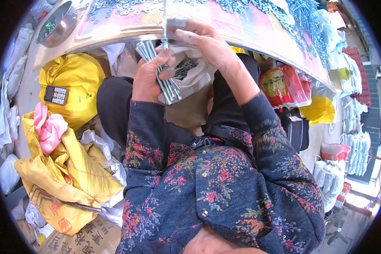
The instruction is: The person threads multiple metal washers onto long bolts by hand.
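A bundle of long silver bolts (pixel 170 91) is gripped in my left hand (pixel 150 74), slanting down out of the fist. From the top of the same hand a single long bolt (pixel 165 17) stands upright, with a nut or washers (pixel 164 41) low on it, just above the fingertips. My right hand (pixel 209 46) reaches in from the right, thumb and fingers beside that upright bolt. Its fingertips look dark and are smeared by motion, so whether they touch the bolt is unclear. Under the hands, a white sack (pixel 194 82) holds more dark metal bolts.
A worktable (pixel 152 21) edge runs just beyond my hands, strewn with washers, nuts and bolts. A steel bowl (pixel 59 25) stands at its left. Yellow sacks (pixel 74 84), one bearing a phone (pixel 56 95), lie left. A red bag (pixel 279 84) sits right of my knee.
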The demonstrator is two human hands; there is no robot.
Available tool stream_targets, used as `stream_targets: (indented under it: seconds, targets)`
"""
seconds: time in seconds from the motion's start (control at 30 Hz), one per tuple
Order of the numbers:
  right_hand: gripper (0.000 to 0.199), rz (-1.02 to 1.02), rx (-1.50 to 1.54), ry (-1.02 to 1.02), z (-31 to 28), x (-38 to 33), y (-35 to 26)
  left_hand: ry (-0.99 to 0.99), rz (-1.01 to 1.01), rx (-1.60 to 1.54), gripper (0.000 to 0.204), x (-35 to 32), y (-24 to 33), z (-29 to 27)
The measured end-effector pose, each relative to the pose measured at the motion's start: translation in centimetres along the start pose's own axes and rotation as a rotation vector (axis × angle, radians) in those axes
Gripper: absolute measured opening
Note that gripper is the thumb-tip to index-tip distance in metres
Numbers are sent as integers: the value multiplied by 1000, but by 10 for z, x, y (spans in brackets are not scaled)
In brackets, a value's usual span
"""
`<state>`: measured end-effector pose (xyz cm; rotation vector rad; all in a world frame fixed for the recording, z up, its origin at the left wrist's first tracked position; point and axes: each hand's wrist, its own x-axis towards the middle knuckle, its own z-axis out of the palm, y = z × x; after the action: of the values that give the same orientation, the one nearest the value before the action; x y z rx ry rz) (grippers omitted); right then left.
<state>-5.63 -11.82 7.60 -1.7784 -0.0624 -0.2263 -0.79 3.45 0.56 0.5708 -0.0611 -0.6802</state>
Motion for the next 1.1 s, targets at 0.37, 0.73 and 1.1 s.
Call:
stream_targets:
  seconds: [0.37,0.73,1.1]
  targets:
    - [31,-130,-492,145,13,-2,63,231,186,870,23,-12,-2,-5]
    - [28,75,-33,-7,1,-7,67,-87,-26,642,16,-11,-15,-5]
    - [29,43,-400,711,-53,15,57,19,-347,173,23,2,-38,22]
